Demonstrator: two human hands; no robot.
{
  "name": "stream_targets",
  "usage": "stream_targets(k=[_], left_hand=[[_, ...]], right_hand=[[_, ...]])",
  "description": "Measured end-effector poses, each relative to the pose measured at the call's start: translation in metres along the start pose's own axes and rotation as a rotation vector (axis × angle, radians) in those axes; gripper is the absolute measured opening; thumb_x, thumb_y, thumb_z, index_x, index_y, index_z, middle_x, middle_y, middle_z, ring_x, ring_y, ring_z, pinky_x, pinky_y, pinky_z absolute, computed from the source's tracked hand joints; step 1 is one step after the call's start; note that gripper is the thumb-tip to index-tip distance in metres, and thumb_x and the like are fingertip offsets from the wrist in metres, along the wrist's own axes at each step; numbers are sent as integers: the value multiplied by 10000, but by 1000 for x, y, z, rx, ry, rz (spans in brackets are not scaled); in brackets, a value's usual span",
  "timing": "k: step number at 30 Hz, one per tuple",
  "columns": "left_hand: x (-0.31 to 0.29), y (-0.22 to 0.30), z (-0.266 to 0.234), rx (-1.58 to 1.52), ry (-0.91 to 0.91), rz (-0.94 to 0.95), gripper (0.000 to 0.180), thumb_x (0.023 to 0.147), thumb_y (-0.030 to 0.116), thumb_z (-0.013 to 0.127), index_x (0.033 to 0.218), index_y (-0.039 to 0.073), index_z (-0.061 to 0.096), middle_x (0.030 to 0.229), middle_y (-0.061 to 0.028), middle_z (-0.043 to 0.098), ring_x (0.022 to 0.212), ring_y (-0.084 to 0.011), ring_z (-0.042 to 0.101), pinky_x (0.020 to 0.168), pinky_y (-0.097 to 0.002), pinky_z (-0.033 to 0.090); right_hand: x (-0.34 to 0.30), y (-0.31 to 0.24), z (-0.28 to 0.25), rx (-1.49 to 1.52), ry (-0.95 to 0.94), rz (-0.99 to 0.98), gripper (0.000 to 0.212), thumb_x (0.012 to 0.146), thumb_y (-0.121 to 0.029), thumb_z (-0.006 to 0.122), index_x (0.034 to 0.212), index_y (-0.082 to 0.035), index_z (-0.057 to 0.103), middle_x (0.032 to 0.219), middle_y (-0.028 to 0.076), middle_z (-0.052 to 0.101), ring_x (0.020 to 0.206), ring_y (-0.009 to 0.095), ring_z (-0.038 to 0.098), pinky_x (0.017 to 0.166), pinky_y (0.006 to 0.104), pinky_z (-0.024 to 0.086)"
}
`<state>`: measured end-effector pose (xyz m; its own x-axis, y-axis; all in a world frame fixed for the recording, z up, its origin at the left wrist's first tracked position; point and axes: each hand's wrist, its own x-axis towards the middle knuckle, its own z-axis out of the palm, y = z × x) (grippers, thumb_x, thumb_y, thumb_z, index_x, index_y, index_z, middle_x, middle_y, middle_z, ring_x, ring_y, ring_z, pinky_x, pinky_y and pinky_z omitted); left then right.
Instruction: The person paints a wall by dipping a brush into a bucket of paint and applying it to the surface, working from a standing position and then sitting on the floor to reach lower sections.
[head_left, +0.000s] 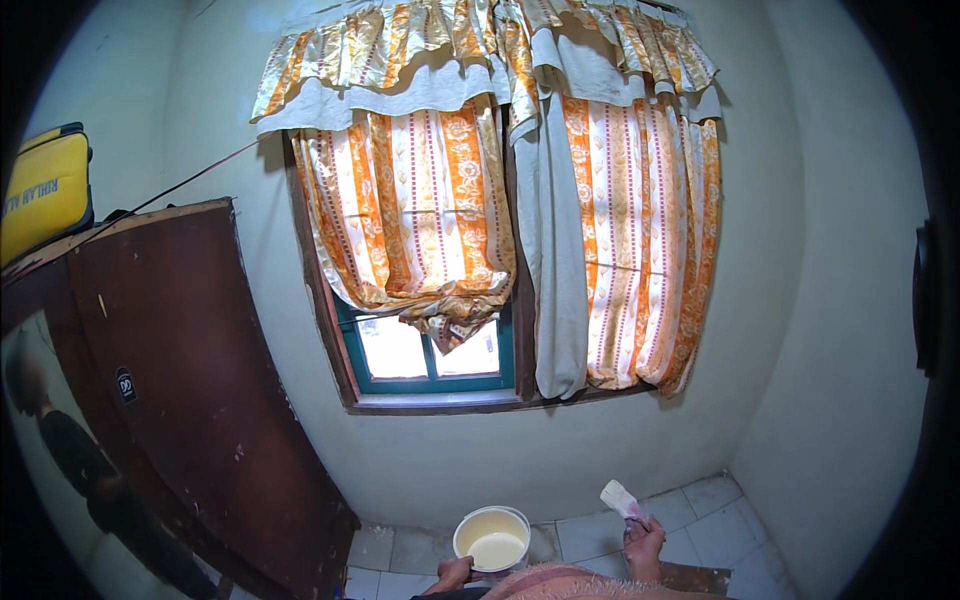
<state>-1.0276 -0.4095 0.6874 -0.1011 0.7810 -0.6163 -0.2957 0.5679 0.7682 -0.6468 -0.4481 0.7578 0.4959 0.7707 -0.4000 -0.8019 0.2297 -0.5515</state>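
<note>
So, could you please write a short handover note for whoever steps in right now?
Left hand: holds the white bucket at its rim; pale liquid inside.
Right hand: shut around a white cloth, raised over the tiled floor.
Ahead: the window, its orange-striped curtains partly bunched up.
Done: cloth and bucket in hand.
Left: neither yet brought up to the window.

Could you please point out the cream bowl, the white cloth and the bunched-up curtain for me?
cream bowl (491,524): head view, back inner wall.
white cloth (618,496): head view, its upper flat part.
bunched-up curtain (410,220): head view, middle of striped panel.
</note>
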Motion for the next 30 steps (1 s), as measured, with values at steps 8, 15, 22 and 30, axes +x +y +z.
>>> stream_targets(k=[8,15,22,30], left_hand=[[18,-7,-20,23,45,7,326,788,64,534,1018,-163,489,891,-222,614,684,-325,657,591,-396,586],[51,-22,-20,189,-5,42,349,819,169,540,1029,-109,535,853,-190,621,664,-279,633,585,-381,549],[61,-26,-13,281,-53,62,382,849,274,546,1039,-55,580,815,-157,627,645,-234,609,580,-367,512],[55,-24,-8,200,-112,60,384,843,251,549,1061,-65,564,832,-166,627,653,-243,617,580,-369,525]], right_hand=[[-8,9,20,9,-2,20,382,883,-310,492,1056,28,528,1027,175,618,941,267,592,620,301,450],[-16,6,8,42,78,22,378,880,-302,507,1068,26,519,1081,194,597,948,279,589,652,313,461],[-25,2,-5,86,119,-20,375,873,-297,519,1072,20,497,1084,206,583,960,295,581,659,318,462],[-31,-2,-11,118,120,-34,378,874,-304,526,1044,33,496,1088,205,577,973,293,573,669,316,467]])
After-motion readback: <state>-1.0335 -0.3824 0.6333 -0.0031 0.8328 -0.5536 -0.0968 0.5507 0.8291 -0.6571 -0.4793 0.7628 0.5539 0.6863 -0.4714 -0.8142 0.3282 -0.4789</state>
